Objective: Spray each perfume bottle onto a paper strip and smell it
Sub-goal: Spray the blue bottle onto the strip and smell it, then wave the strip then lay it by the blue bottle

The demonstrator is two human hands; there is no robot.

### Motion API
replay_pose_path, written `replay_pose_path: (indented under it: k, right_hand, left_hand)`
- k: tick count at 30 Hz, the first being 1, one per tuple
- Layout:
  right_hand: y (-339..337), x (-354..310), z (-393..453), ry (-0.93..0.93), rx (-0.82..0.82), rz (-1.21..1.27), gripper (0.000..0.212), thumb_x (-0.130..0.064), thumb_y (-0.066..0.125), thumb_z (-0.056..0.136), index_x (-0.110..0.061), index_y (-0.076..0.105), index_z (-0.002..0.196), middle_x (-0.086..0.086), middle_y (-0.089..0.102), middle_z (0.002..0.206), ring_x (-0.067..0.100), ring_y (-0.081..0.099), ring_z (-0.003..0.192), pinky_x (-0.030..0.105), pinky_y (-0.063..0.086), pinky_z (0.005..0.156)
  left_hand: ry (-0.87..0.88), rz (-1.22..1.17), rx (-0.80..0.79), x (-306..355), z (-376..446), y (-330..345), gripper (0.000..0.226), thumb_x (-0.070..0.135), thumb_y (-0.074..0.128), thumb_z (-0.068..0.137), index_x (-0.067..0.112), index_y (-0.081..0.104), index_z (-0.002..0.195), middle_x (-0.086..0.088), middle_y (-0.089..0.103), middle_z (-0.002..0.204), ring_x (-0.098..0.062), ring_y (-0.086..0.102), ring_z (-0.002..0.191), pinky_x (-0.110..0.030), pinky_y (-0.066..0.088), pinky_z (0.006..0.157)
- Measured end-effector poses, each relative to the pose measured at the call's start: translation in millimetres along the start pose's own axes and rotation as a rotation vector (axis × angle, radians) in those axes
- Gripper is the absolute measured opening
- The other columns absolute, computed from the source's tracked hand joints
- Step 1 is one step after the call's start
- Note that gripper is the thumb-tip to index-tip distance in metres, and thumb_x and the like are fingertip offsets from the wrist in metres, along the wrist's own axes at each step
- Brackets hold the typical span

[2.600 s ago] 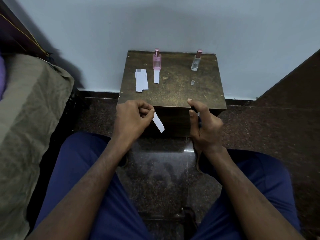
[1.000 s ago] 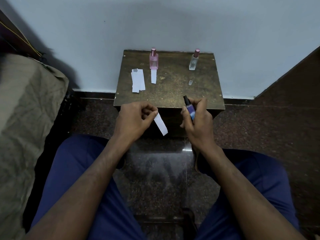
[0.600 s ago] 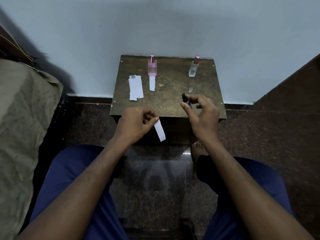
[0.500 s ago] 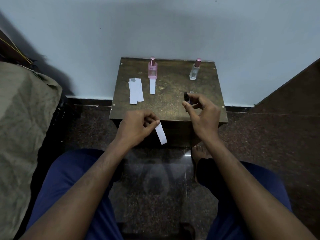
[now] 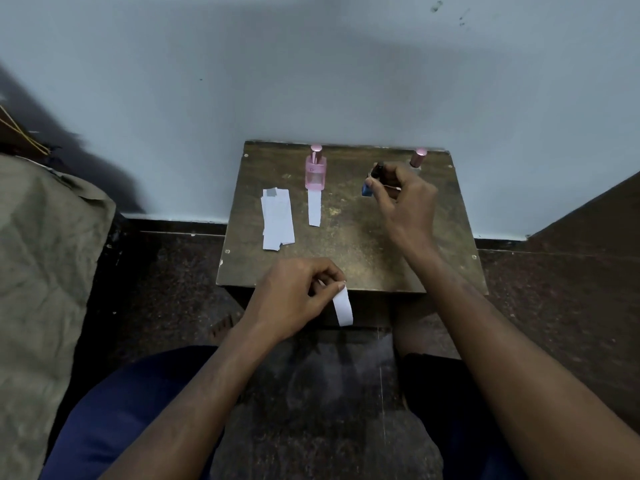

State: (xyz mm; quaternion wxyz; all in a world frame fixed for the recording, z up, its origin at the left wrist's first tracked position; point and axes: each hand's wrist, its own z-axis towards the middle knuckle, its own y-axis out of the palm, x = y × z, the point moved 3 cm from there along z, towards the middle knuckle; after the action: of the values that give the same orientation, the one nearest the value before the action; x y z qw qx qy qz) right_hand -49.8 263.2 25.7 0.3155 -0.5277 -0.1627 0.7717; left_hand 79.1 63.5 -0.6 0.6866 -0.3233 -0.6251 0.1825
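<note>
Blue perfume bottle (image 5: 367,189) is pinched in the right hand (image 5: 403,199), held above the far half of the desk (image 5: 349,261), between the pink bottle (image 5: 315,172) and the clear bottle (image 5: 416,160) at the far edge. Left hand (image 5: 294,297) pinches a paper strip (image 5: 343,308) off the near edge — strip hangs down.

Step in hand, by judgement: blue bottle being set down. Next: release it upright, then lift the strip to the nose.

A strip (image 5: 314,207) lies in front of the pink bottle; spare strips (image 5: 277,218) lie toward the left edge.
</note>
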Motion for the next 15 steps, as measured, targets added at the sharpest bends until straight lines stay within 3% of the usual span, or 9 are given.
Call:
replay_pose_path:
  k: [2, 7, 13, 15]
  right_hand:
    - [11.0, 3.1, 12.4, 0.005, 0.000, -0.045, 0.027, -0.027, 0.078, 0.096, -0.011, 0.076, 0.117, -0.001, 0.078, 0.103, 0.004, 0.070, 0.090, 0.000, 0.047, 0.078]
    - [38.6, 7.6, 39.8, 0.003, -0.036, -0.080, 0.027, -0.023, 0.079, 0.095, -0.009, 0.075, 0.118, -0.006, 0.072, 0.100, 0.006, 0.064, 0.091, 0.002, 0.046, 0.083]
    - [50.5, 17.3, 54.1, 0.055, -0.050, -0.081, 0.028, -0.025, 0.077, 0.096, -0.010, 0.074, 0.120, 0.001, 0.077, 0.107, 0.006, 0.066, 0.093, 0.016, 0.053, 0.086]
    - [52.1, 20.6, 54.1, 0.065, -0.068, -0.085, 0.028, -0.025, 0.077, 0.096, -0.011, 0.074, 0.121, 0.001, 0.077, 0.107, 0.006, 0.067, 0.093, 0.015, 0.053, 0.085]
  left_hand:
    - [0.005, -0.011, -0.009, -0.4, 2.8, 0.9, 0.006, 0.037, 0.079, 0.093, 0.036, 0.078, 0.099, 0.023, 0.074, 0.084, 0.002, 0.069, 0.078, -0.033, 0.061, 0.069]
    - [0.017, -0.023, 0.001, -3.8, 16.9, -9.7, 0.006, 0.037, 0.078, 0.094, 0.035, 0.078, 0.099, 0.022, 0.075, 0.087, 0.000, 0.070, 0.079, -0.033, 0.060, 0.069]
    - [0.011, -0.029, -0.002, -12.6, 20.6, -13.1, 0.007, 0.037, 0.079, 0.093, 0.034, 0.078, 0.099, 0.023, 0.074, 0.087, -0.001, 0.070, 0.078, -0.035, 0.061, 0.069]
    - [0.006, -0.016, -0.009, -14.9, 18.9, -14.2, 0.006, 0.038, 0.079, 0.094, 0.035, 0.078, 0.099, 0.023, 0.074, 0.087, 0.000, 0.070, 0.079, -0.033, 0.061, 0.069]
